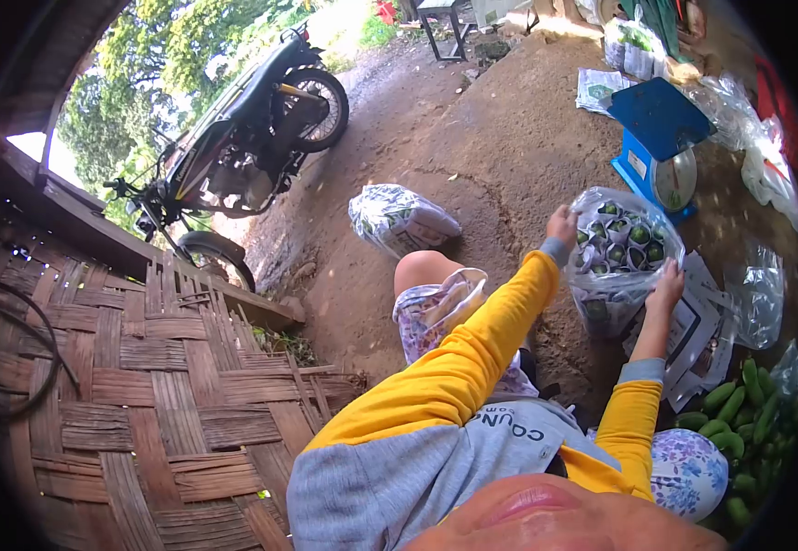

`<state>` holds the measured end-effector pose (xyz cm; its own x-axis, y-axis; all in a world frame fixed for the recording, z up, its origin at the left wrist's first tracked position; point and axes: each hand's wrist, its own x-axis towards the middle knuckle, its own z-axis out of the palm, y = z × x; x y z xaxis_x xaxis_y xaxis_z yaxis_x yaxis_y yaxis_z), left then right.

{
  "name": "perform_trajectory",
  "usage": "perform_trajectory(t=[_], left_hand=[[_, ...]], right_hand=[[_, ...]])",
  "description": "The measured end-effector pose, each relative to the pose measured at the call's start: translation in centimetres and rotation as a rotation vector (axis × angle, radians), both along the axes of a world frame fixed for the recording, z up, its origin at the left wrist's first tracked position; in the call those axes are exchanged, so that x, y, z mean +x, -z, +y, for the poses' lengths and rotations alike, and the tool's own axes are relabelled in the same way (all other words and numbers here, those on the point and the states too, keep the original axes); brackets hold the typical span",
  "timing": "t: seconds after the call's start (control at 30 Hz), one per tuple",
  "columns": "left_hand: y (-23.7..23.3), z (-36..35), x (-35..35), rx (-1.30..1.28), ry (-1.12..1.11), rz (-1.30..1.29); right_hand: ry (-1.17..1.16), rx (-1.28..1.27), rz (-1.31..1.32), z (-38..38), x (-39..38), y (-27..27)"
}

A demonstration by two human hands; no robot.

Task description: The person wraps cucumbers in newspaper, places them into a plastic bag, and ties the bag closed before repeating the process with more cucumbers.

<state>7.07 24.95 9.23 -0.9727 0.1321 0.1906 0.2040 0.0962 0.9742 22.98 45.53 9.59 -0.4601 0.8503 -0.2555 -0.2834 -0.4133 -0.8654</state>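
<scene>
Far to the left of the blue plastic weighing scale with a round dial (658, 138): brown woven bamboo wall (169, 395), and past it a black motorcycle (243, 129) parked on bare dirt. Nearer, still left of the scale and well apart from it: white printed plastic sack (401, 219), full and lying on the ground. Then the left hand (561, 223), yellow-sleeved, closed around the left rim of the clear plastic bag (621, 275), fingers pinched on the film. Bag held up just in front of the scale, below its pan, mouth open and packed with round dark-green fruits (639, 234). On the bag's right edge, the right hand (666, 286), fingers curled shut on the film, thumb hidden. Below the scale and to its right: loose heap of long green pods (739, 409), plus white printed sheets (693, 340) under the bag. Probably at the stage of holding the filled bag open by its rim. Next move, by this reading, calls for drawing both rims together without letting fruit spill, then supporting the weight from beneath.
</scene>
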Motion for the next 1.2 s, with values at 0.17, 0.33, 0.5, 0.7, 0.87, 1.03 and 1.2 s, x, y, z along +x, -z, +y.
perform_trajectory(t=[0.17,0.33,0.5,0.7,0.87,1.03,1.2], left_hand=[[-8.9,-1.7,4.6,0.349,0.205,-0.333],[-11.8,-2.2,7.3,0.438,0.308,-0.41],[-1.3,-3.2,6.2,0.318,0.177,-0.429],[2.0,-6.8,3.2,0.399,-0.012,-0.555],[-6.0,-8.8,5.2,0.82,-0.325,-0.984],[0.7,-9.4,5.4,0.617,-0.563,-0.735],[8.6,-9.3,7.3,0.636,-0.212,-0.348]], right_hand=[[-0.141,-0.149,0.267,0.7,-0.7,-3.7],[-0.313,-0.084,0.335,-1.0,2.1,-10.3],[-0.406,-0.087,0.117,-2.3,2.3,-8.8],[-0.552,-0.249,0.213,4.1,5.2,-1.5],[-0.356,-0.392,0.404,4.3,5.4,0.8],[-0.108,-0.411,0.326,2.1,6.6,0.5],[-0.068,-0.268,0.255,1.5,9.1,2.5]])
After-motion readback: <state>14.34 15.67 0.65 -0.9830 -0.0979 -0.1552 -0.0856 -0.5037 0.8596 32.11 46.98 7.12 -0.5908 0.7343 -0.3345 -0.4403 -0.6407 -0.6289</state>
